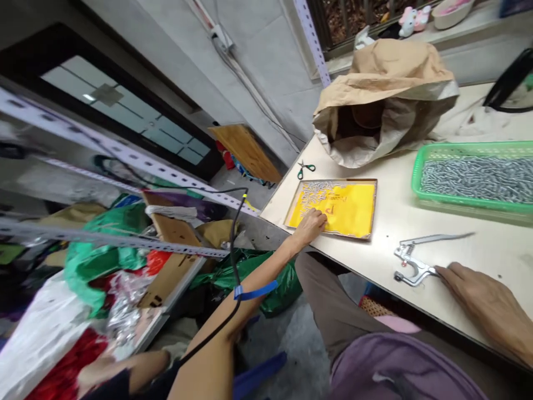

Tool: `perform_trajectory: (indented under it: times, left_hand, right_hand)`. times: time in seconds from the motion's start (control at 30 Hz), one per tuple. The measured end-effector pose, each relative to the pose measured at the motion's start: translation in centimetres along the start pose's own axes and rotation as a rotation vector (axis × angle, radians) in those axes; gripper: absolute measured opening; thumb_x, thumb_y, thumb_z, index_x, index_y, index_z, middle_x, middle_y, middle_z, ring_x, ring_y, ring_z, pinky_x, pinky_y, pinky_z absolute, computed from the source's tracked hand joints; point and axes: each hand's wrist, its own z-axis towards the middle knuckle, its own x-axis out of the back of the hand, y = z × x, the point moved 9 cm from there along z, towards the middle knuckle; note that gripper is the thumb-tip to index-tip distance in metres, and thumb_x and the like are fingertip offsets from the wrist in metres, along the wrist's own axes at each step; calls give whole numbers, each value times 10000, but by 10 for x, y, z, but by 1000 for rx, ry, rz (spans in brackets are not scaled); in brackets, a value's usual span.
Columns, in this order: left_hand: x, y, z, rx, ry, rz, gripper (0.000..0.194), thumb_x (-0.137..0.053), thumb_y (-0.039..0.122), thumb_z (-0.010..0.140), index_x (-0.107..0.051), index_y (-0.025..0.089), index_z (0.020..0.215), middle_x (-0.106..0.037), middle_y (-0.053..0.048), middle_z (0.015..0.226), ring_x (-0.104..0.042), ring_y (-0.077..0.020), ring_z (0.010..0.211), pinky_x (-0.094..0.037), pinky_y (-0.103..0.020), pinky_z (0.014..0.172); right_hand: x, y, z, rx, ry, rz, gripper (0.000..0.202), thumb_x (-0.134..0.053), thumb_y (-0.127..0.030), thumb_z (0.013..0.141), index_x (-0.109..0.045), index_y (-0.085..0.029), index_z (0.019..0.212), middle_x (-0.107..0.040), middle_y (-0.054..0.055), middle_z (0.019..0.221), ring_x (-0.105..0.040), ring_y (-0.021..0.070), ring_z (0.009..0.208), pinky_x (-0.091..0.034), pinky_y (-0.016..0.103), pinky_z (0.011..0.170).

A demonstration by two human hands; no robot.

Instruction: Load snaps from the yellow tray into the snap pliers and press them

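My left hand (311, 225) is at the near edge of a shallow tray (371, 238) lined with yellow. Its fingers curl down and look closed; anything in them is hidden. Small silvery metal pieces (315, 191) lie heaped at the tray's far left, close to those fingers. My right hand (478, 294) rests on the table, fingers wrapped round the lower handle of metal hand pliers (412, 269). The pliers' other handle stands spread away, and their curved jaws point left with nothing visible between them.
A green basket (420, 195) of many small metal pieces stands right on the table (391, 216). Green-handled scissors (306, 168) lie behind the tray, near a large open paper bag (387, 100). A perforated metal post (125, 155) and a black cable (233, 250) cross the left side.
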Motion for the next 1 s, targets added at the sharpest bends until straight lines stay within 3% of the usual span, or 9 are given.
perform_trajectory:
  times: [0.07,0.1,0.23,0.33,0.5,0.77,1.0]
  left_hand:
    - [3,25,-10,58,78,-240,88,-565,119,804,-631,152,756,-637,-49,778,-568,-163,779,-466,-276,761]
    - [-3,42,-16,78,63,-391,80,-572,129,793,-646,157,778,-641,-30,759,-572,-143,734,-468,-252,723]
    - [-52,115,-34,231,-190,-888,98,-628,141,730,-689,141,807,-635,8,672,-561,-96,614,-450,-188,598]
    - [-85,147,-39,397,-317,-1092,83,-684,156,694,-676,119,767,-622,12,632,-541,-75,556,-447,-169,535]
    - [-109,156,-37,585,-384,-1229,119,-723,155,684,-617,113,719,-597,27,565,-502,-45,470,-428,-148,467]
    - [-114,153,-42,706,-446,-1108,112,-689,198,746,-620,117,711,-473,78,448,-391,-40,369,-280,-154,336]
    - [-112,160,-44,708,-494,-1037,119,-664,164,773,-586,126,691,-446,95,410,-369,-35,337,-262,-156,337]
  right_hand:
    - [-1,0,-1,43,10,3,383,-348,-47,811,-582,-259,1028,-629,53,853,-605,193,716,-457,319,605]
    - [-4,3,-3,43,13,4,392,-345,-41,805,-585,-248,1035,-626,60,867,-593,197,724,-445,326,616]
    - [-13,8,-5,5,9,6,380,-337,-13,772,-590,-225,961,-604,59,858,-557,188,725,-412,320,649]
    - [-6,1,-1,26,-16,-14,354,-342,1,775,-577,-208,937,-584,56,818,-524,180,688,-383,308,625]
    - [5,-5,4,78,-29,-28,298,-346,-5,828,-560,-197,904,-568,44,791,-500,168,661,-345,286,606]
    - [-1,-4,1,49,-3,-27,264,-407,13,811,-557,-194,875,-540,27,765,-486,172,649,-320,281,600]
    - [1,-5,2,45,18,-60,267,-403,17,813,-563,-192,856,-540,29,750,-472,169,632,-320,286,589]
